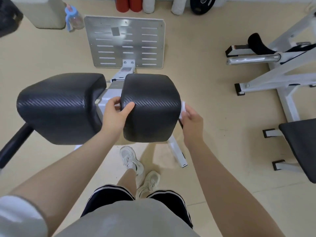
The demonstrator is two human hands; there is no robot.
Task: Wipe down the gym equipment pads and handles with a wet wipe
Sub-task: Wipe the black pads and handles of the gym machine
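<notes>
Right now the right hand (191, 119) has a crumpled white wet wipe (183, 107) pinched in its curled fingers, and it presses that wipe against the right side face of the right-hand black pad (151, 106). Over on the other side, the left hand (116, 112) grips the same pad's left edge: thumb lying across the textured top, fingers wrapped round into the gap beside the white frame (109, 98). So the pad sits squeezed between both hands. Just left of that gap is the second black pad (59, 106), wider, untouched by either hand. Beyond the pads, a silver footplate (124, 43) with slotted rows stands on the beige floor (205, 65). A blue-handled bottle (73, 17) stands beside its far left corner. Off to the right, a white machine frame (287, 71) carries a chrome bar (253, 59), and another black pad edge (301, 147) pokes in lower right. Below, white sneakers (136, 166) and dark striped shorts (109, 197) show between the forearms.
</notes>
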